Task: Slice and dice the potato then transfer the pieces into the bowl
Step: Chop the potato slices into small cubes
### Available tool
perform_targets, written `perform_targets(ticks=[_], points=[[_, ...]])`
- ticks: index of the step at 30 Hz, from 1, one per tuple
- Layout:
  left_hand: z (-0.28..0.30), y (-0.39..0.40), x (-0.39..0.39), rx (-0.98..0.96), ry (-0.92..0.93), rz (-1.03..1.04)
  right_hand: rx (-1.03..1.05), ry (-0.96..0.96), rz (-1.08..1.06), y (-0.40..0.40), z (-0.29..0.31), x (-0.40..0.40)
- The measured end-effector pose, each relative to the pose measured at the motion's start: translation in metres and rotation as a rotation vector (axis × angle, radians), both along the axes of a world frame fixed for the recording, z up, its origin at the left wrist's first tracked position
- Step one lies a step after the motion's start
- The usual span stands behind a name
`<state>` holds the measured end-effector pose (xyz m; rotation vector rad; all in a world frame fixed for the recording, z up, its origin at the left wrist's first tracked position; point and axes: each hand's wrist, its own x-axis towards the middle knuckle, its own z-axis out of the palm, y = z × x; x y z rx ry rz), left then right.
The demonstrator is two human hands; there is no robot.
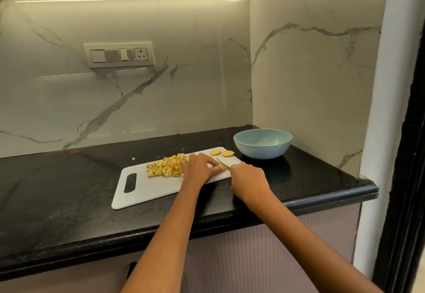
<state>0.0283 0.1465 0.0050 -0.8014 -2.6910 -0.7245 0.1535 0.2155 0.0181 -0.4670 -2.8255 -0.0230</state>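
Nearest the camera, 2 bare forearms reach out over the front edge of the black table point(69, 200). The right hand point(249, 178) is clenched around the handle of a knife point(222, 163), whose thin blade angles away to the left over the right end of the white cutting board point(142, 191). The left hand point(199, 168) rests on the board just left of the blade, its fingers point(217, 168) curled down onto a potato piece that is mostly hidden beneath them. Directly left of that hand lies a heap of diced potato point(164, 167), spread across the middle of the board. At the board's far right corner sit 2 round potato slices point(222, 153), side by side. Just beyond them, to the right, a pale blue bowl point(262, 149) stands on the table near the marble wall point(138, 85). A switch panel point(119, 55) is mounted on that wall.
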Motion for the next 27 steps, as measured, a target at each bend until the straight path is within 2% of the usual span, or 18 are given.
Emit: perform_targets(ticks=[6,13,16,27], points=[[-0.006,0.001,-0.005,-0.004,0.015,-0.002,0.014,0.011,0.0,-0.002,0.001,0.002],[-0.006,-0.001,-0.003,0.085,0.038,0.011,-0.223,0.078,-0.078,0.009,0.0,0.006],[-0.003,-0.002,-0.002,0.099,0.09,0.066,-0.222,0.081,-0.068,0.008,-0.001,0.008],[0.001,-0.001,0.004,0.065,0.059,0.038,-0.161,0.038,-0.005,0.001,0.001,0.012]])
